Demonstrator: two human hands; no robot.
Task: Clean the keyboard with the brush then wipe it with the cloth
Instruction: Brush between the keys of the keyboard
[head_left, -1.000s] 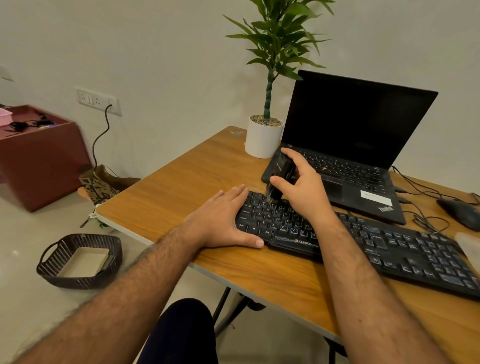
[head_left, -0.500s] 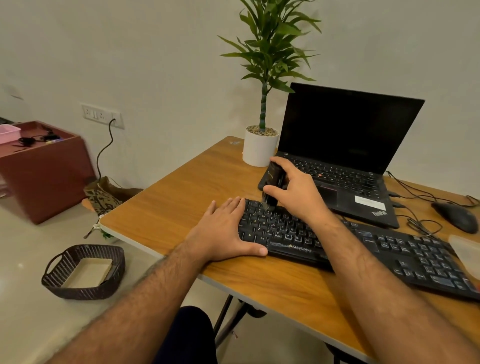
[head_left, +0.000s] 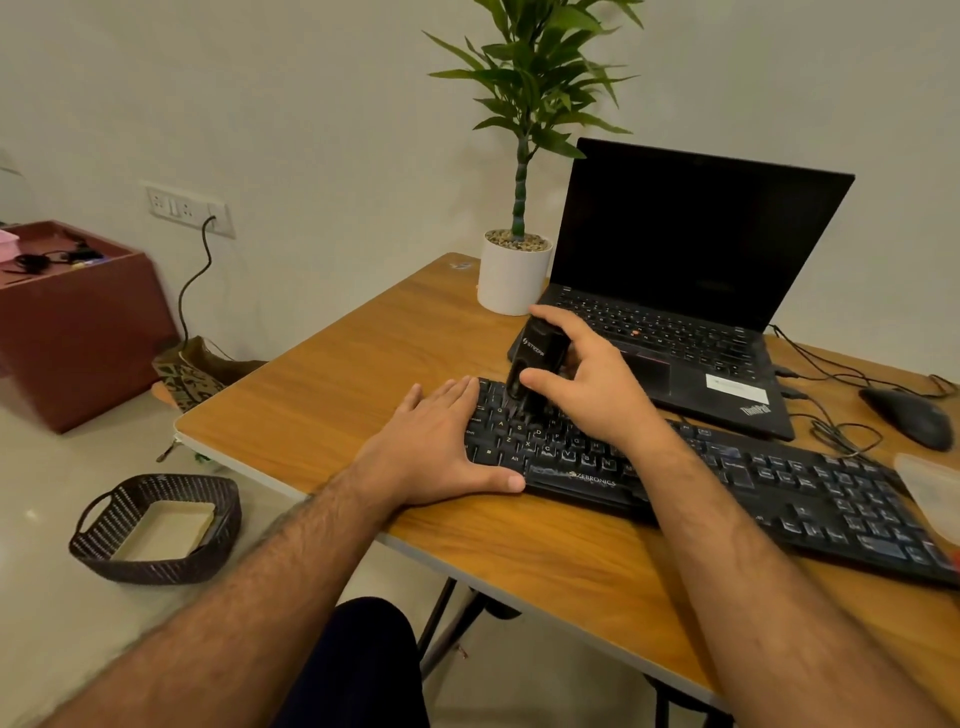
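Observation:
A long black keyboard (head_left: 779, 483) lies across the wooden desk (head_left: 363, 374). My right hand (head_left: 587, 384) grips a black brush (head_left: 535, 358), held upright with its bristles down on the keys near the keyboard's upper left. My left hand (head_left: 441, 447) lies flat with fingers spread, pressing the keyboard's left end, thumb along its front edge. A pale cloth (head_left: 932, 493) shows partly at the right edge, beside the keyboard's right end.
An open black laptop (head_left: 675, 291) stands behind the keyboard, with a potted plant (head_left: 514, 270) to its left. A black mouse (head_left: 906, 418) and cables lie at the right. On the floor sit a dark woven basket (head_left: 156, 530) and a red-brown box (head_left: 78, 322).
The brush has shifted a little over the keys at the keyboard's upper left, and its tilt has changed. My left hand has kept its place. The camera view has tilted slightly.

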